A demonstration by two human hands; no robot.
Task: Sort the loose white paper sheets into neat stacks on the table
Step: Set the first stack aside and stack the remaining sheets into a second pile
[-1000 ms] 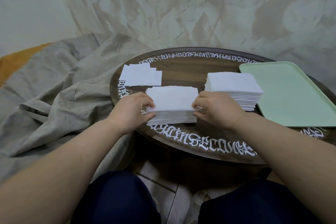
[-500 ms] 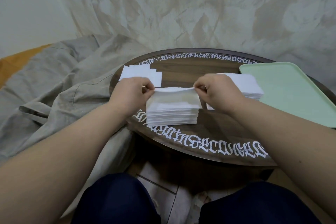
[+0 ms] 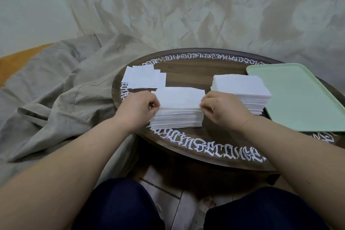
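Your left hand and right hand each pinch one end of the top sheet of the stack that sits between them on the bench. Half a second ago you held this sheet raised above the stack; it now lies flat on top, so the sheet is placed but not yet released. Judge the step as nearly complete: square the edges before letting go, since the stack's lower left side looks slightly fanned. A second stack stands just beyond your right hand. The loose sheets beyond your left hand remain unsorted. A tray lies right of the second stack.
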